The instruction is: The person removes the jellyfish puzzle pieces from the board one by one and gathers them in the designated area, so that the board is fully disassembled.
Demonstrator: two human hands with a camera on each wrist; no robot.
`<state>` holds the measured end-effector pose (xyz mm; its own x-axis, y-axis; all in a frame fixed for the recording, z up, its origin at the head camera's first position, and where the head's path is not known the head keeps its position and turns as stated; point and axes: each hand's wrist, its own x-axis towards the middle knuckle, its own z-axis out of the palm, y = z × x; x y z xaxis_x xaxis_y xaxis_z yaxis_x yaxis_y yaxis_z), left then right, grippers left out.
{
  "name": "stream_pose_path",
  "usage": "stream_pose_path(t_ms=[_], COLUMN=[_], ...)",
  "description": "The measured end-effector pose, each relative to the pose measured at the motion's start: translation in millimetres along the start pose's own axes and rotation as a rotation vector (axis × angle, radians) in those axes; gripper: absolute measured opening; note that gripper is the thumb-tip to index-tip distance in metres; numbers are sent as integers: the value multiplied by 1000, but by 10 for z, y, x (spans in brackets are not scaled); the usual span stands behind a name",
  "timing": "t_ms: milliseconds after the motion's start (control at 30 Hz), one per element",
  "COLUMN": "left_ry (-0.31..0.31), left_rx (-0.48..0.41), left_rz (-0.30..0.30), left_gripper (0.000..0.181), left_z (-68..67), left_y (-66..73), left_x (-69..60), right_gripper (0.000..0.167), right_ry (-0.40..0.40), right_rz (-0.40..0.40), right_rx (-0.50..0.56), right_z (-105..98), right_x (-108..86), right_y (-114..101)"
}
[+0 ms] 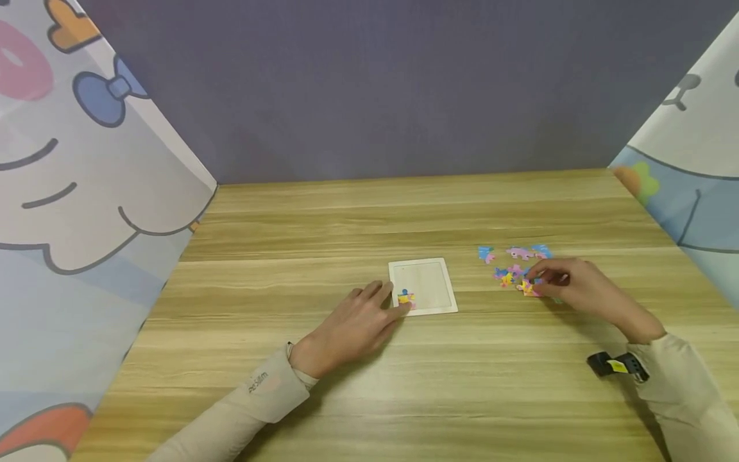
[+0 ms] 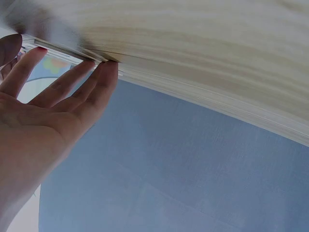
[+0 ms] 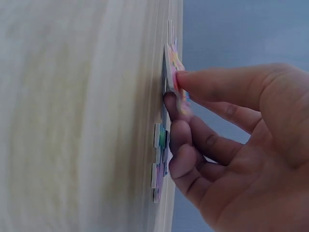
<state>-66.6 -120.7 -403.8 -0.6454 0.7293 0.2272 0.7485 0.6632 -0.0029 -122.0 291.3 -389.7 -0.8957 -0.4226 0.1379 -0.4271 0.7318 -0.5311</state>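
Observation:
A small white square puzzle tray (image 1: 430, 282) lies on the table, with one yellow, blue and pink puzzle piece (image 1: 407, 298) in its near left corner. My left hand (image 1: 353, 324) rests at that corner, fingers fairly straight. Its index fingertip touches the piece and its other fingertips are at the tray's left edge, as the left wrist view also shows the hand (image 2: 63, 106) against the edge. Right of the tray, my right hand (image 1: 586, 292) pinches a pink and yellow puzzle piece (image 3: 175, 72) between thumb and fingers, tilted up off the table. The right fingers partly hide nearby pieces.
Several loose puzzle pieces (image 1: 508, 276) are clustered around the right hand, with a blue and pink piece (image 1: 485, 254) slightly apart. A grey panel (image 1: 404, 90) stands behind the wooden table (image 1: 288, 256). Cartoon-printed walls (image 1: 86, 192) flank both sides. A black strap (image 1: 618, 366) hangs by the right cuff.

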Motion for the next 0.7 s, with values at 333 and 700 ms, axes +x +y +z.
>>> stream_pose_path(t_ms=[333,700], left_ry=[1,-18], left_rx=[-4,-2], left_rz=[0,-2], left_gripper=[33,33], left_z=[5,-2], left_y=[-5,5], left_x=[-9,3], right_gripper=[14,19], right_ry=[9,66], right_rz=[3,-81], right_rx=[4,-49], right_z=[33,77], right_x=[-7,-29], right_y=[-29,-45])
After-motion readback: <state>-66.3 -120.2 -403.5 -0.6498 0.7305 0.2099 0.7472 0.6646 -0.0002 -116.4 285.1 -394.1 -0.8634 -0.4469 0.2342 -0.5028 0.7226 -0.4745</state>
